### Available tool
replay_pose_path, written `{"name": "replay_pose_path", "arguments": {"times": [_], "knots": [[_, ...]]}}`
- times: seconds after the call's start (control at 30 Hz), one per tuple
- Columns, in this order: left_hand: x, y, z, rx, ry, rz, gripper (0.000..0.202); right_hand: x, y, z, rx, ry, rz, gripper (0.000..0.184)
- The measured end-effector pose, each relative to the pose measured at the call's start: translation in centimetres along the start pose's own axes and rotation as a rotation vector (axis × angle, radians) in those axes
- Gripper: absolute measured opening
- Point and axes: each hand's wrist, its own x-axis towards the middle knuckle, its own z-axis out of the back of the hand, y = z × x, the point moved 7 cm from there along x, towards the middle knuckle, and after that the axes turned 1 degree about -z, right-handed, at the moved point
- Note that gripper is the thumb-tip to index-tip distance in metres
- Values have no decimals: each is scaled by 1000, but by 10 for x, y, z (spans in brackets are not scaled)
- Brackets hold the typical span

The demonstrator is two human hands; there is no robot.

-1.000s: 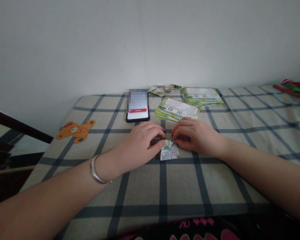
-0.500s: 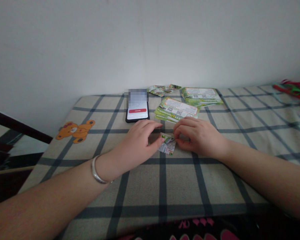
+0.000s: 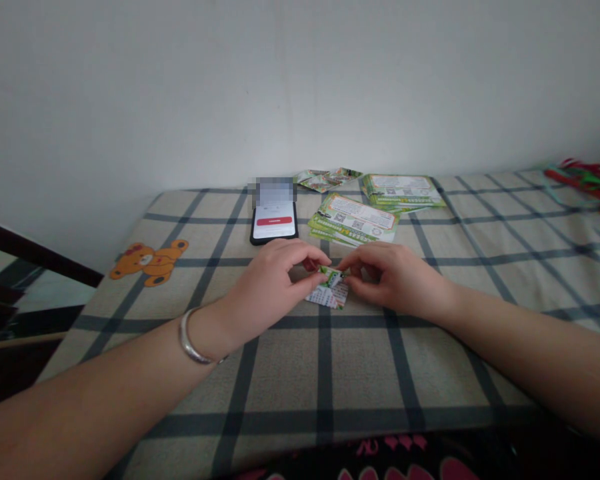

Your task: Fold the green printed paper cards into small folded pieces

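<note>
Quietly, a small folded paper (image 3: 329, 293), printed in green and white, is held low over a checked tablecloth (image 3: 290, 387), squarely between two bare hands. By the left hand (image 3: 280, 277), banded at the wrist with a silver bracelet (image 3: 190, 340), the paper's upper left side is pinched, thumb laid on the near face and the fingers curled beyond the far edge. By the right hand (image 3: 397, 277), the upper right corner is nipped between thumb and bent forefinger; how firmly either pinch is pressed cannot be told. The paper is thus placed just off both sets of fingertips, to the right of the left hand and to the left of the right, with neither hand clearly nearer. No long axis can be made out, the piece being roughly square and partly covered, but its lower edge is turned toward the wearer and left uncovered. Beyond the hands, a phone (image 3: 274, 230) is set at the left, its upper screen blurred, with a fanned stack of leaflets (image 3: 355, 217) beside it. Near the wall (image 3: 280, 87), several folded pieces (image 3: 327, 179) and a second leaflet stack (image 3: 405, 190) are seen.
</note>
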Motion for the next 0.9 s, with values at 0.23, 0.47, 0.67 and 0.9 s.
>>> {"name": "replay_pose_path", "arguments": {"times": [0.23,0.47,0.67,0.9], "knots": [[-1,-2,5,-131,-57,22,15,0,4,3,-2,13,19,16],[-2,-7,10,-51,-100,-83,14,-2,17,10,-86,-52,183,16],[-2,-18,18,0,-156,-227,7,-2,13,13,-92,-121,189,16],[2,-12,12,-58,-20,-346,9,1,5,10,-124,-12,225,24]]}}
